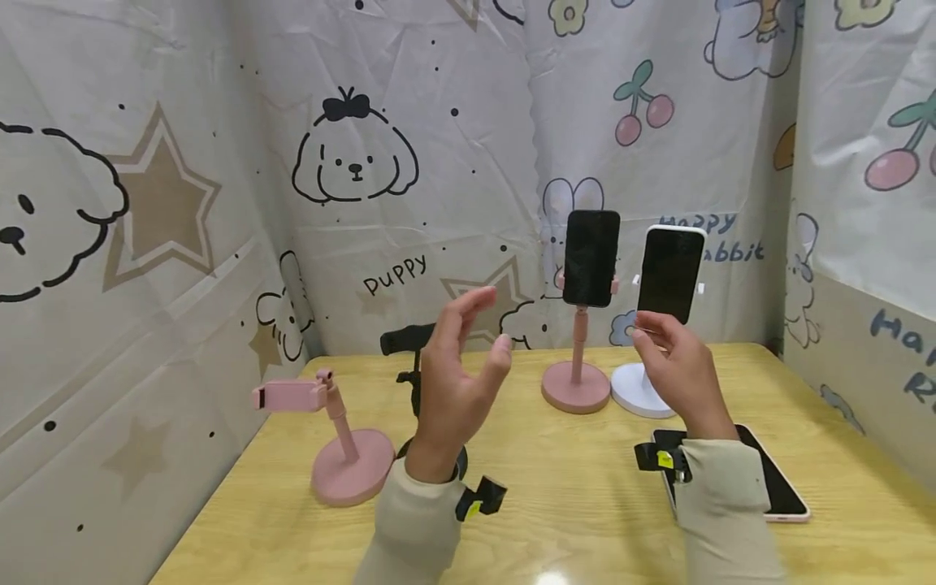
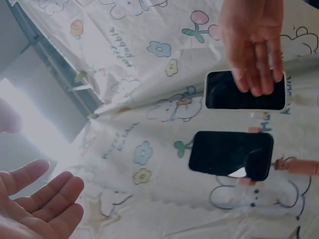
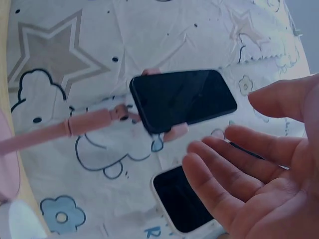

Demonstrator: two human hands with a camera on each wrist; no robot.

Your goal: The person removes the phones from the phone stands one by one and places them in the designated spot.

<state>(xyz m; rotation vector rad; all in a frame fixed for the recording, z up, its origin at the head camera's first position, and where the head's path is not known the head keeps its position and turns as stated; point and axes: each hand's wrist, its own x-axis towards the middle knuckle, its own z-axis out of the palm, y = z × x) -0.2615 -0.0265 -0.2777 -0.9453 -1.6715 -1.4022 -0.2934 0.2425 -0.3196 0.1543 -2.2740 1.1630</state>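
1. On the far right of the tabletop, we see a white-edged phone roughly upright on a white stand; just left, a black phone sits on a pink stand. We judge the clamps grip their sides so the screens face near.
2. The right hand hangs before the white-edged phone, fingers loosely bent, grasping nothing; we cannot tell if they touch it.
3. The left hand hovers with fingers released, holding nothing, and blocks our view of a black stand.
4. Near right, a tablet lies flat, partly hidden by the right sleeve.
5. At left, another pink stand bears no phone; patterned cloth hangs behind.
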